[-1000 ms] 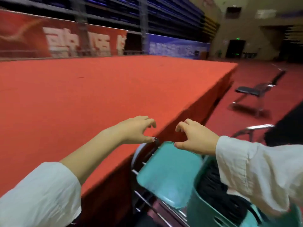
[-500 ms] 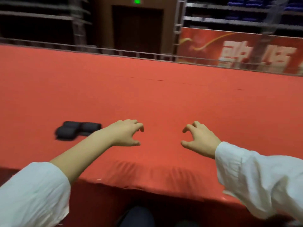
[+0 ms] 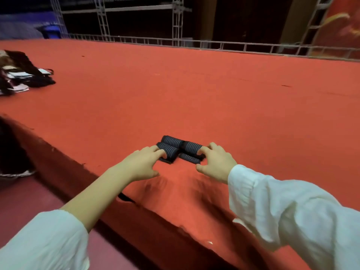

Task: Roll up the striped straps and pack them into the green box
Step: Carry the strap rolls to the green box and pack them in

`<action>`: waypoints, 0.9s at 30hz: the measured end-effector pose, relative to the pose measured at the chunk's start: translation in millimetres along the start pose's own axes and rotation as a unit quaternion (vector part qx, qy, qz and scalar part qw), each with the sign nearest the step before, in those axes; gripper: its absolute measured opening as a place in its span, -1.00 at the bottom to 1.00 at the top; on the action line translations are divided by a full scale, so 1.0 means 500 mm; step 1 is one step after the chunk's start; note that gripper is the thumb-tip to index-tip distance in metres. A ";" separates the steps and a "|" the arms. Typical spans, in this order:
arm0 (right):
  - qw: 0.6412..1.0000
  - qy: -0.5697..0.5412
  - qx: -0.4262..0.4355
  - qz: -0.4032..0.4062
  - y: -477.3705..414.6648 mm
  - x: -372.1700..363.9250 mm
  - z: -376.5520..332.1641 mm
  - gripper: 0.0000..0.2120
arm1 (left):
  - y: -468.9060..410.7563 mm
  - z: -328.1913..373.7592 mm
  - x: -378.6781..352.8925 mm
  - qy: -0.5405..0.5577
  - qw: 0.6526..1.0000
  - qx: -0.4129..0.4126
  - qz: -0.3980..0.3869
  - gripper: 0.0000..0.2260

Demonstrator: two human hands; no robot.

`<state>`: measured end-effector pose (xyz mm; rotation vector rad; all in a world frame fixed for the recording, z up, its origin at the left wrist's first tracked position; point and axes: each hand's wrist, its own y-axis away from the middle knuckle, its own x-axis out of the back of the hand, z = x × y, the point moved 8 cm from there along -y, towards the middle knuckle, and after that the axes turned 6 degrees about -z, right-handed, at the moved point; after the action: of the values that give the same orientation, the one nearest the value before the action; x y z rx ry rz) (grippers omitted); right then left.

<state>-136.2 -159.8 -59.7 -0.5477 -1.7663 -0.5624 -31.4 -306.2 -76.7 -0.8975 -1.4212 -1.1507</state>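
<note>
Several rolled dark striped straps [image 3: 176, 146] lie bunched together on the red carpeted stage [image 3: 194, 94], a short way in from its front edge. My left hand [image 3: 144, 164] reaches in from the left, fingertips resting on the left rolls and thumb spread apart below them. Coming from the right, my right hand [image 3: 215, 160] touches the right rolls with its fingertips, its thumb also held off. Neither hand is closed around a roll. The green box is out of view.
A pile of dark and white items [image 3: 23, 76] lies on the stage at the far left. The stage front edge [image 3: 81, 164] drops to a lower red floor. A metal truss railing [image 3: 175, 41] runs along the back.
The view has swung left, away from the green box and chair. The rolled straps now sit in the middle, and both hands have reached forward until their fingertips touch them.
</note>
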 end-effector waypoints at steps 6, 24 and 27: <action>0.999 -0.031 0.010 0.010 -0.163 -0.032 -0.015 -0.67 | -0.124 -0.067 -0.010 0.072 0.996 -0.010 0.047 -0.57; 0.989 -0.111 -0.070 -0.075 -0.276 -0.088 0.022 -0.49 | -0.213 -0.069 -0.072 0.006 0.998 -0.051 -0.028 -0.52; 0.981 -0.069 -0.090 -0.157 -0.258 -0.086 0.011 -0.73 | -0.204 -0.073 -0.073 0.003 0.999 -0.040 -0.016 -0.61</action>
<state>-210.2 -260.2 -114.7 -0.4424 -1.9607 -0.9293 -112.6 -365.1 -131.0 -0.9286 -1.3976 -1.2401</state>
